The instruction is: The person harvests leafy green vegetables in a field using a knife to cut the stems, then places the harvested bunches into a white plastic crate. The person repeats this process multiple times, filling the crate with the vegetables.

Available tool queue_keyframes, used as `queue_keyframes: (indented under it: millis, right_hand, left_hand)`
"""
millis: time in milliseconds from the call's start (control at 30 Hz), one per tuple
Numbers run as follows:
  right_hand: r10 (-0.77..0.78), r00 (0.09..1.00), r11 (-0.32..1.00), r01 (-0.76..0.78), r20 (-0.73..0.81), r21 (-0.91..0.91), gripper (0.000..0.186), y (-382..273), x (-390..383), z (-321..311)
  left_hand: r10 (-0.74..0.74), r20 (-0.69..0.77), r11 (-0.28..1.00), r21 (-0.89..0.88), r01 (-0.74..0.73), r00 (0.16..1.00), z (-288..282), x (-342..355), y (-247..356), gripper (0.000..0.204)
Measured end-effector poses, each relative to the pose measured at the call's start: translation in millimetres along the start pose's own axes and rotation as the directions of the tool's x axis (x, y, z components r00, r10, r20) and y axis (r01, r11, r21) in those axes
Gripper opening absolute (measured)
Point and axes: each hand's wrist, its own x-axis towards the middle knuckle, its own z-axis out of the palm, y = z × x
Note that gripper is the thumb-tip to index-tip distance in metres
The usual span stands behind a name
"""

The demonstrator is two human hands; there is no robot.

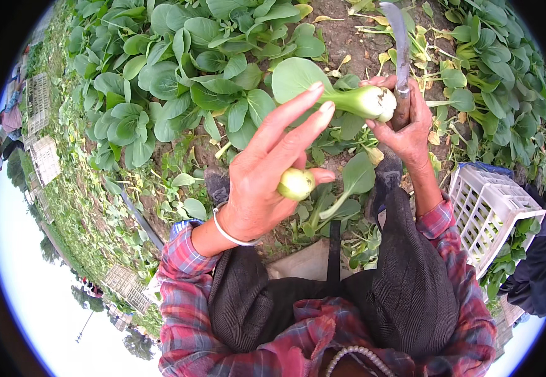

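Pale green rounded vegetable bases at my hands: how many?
2: one base in the left hand, another base beside the right hand and curved metal sickle; more may be hidden.

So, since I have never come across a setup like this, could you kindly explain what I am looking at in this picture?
Gladly. There is no machine here: a person works with two bare hands, and a wide fisheye camera on their head looks down, so straight edges bend near the rim. The plaid sleeves are the wearer's own. The left hand holds a pale green vegetable. The right hand grips a curved knife, blade upward. Between the hands is a leafy vegetable; I cannot tell which hand supports it. Leafy plants grow from the soil around, and a white crate with greens stands at the right.
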Motion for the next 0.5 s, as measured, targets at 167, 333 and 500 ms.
queue_keyframes:
  millis: [167, 333, 500]
  right_hand:
    - [0.121, 0.988, 0.982, -0.133, 0.095, 0.132, 0.069, 3.8, -12.6, 28.7]
    - [0.329, 0.94, 0.929, -0.339, 0.088, 0.146, 0.041, 31.2, -5.4, 32.7]
    - [0.492, 0.864, 0.827, -0.425, 0.109, -0.368, 0.034, 72.5, -6.2, 36.4]
  left_hand:
    - [-0.033, -0.028, 0.965, -0.262, 0.024, 0.999, 30.8, 17.9, -33.8, 0.104]
    - [-0.287, 0.179, 0.952, 0.163, 0.259, 0.941, 42.2, -3.2, -79.4, 0.061]
    - [-0.326, 0.169, 0.528, 0.849, 0.03, 0.93, 13.5, -2.0, -135.9, 0.023]
